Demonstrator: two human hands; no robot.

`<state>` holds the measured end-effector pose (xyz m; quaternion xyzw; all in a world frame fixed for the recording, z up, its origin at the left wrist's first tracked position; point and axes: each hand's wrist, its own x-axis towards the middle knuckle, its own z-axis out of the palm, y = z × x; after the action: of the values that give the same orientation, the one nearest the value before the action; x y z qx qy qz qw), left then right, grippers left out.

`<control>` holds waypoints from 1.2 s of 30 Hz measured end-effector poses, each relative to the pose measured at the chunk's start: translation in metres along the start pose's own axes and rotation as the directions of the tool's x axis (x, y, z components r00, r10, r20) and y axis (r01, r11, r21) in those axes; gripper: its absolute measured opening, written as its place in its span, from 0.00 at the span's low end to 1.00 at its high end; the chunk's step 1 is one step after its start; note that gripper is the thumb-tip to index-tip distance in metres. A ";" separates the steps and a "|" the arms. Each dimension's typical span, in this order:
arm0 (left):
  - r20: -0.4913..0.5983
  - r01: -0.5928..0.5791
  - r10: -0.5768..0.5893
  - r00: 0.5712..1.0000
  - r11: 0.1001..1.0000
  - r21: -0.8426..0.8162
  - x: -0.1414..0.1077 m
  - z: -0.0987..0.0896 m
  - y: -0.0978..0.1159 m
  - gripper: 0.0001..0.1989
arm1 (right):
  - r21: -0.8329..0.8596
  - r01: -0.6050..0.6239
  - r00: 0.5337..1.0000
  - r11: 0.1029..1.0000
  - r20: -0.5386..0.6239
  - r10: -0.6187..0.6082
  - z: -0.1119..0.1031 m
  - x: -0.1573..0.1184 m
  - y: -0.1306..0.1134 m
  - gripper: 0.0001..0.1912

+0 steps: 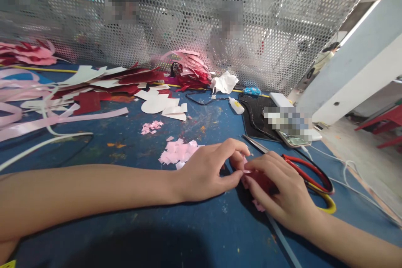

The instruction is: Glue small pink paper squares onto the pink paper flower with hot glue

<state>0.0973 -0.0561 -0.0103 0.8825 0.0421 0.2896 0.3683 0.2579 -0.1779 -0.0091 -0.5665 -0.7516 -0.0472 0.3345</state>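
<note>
My left hand and my right hand meet at the fingertips above the blue table. Both are closed in a pinch on a small pink ribbon piece, mostly covered by the fingers. More pink bits show under my right hand. Just beyond my left wrist lies a pile of cut pink squares, with a smaller pile of tiny pink pieces farther back. Scissors with red and yellow handles lie partly behind my right hand, their blade pointing away to the left.
White and red cut shapes and pale pink ribbons cover the back left. A small glue bottle, a phone and white cables lie right. A perforated metal screen stands behind; people show dimly through it.
</note>
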 end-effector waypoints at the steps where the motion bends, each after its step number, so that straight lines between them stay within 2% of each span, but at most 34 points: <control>1: 0.004 0.005 -0.005 1.000 1.000 -0.007 0.000 0.000 0.000 0.16 | 0.009 -0.001 1.000 1.000 0.000 0.001 0.000 -0.001 0.001 0.06; 16: -0.021 0.042 -0.043 0.999 0.998 -0.038 0.001 0.001 0.001 0.16 | 0.041 -0.018 0.999 0.999 -0.032 0.019 -0.002 -0.004 0.006 0.04; 22: 0.002 0.042 -0.042 0.999 0.999 -0.023 0.001 0.001 0.001 0.15 | 0.038 0.020 0.998 0.999 -0.054 -0.017 0.000 -0.004 0.007 0.03; 29: 0.014 0.020 -0.020 1.000 1.000 0.010 0.003 -0.001 0.002 0.14 | 0.004 0.083 0.994 0.997 -0.071 -0.083 0.002 -0.005 0.008 0.06; 36: 0.006 -0.066 0.066 0.998 0.998 -0.009 -0.001 0.002 0.001 0.13 | 0.012 0.107 0.991 0.994 -0.083 -0.106 0.003 -0.002 0.007 0.07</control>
<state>0.0977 -0.0587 -0.0109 0.8827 0.0105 0.2990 0.3623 0.2629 -0.1759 -0.0145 -0.5205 -0.7667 -0.0822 0.3666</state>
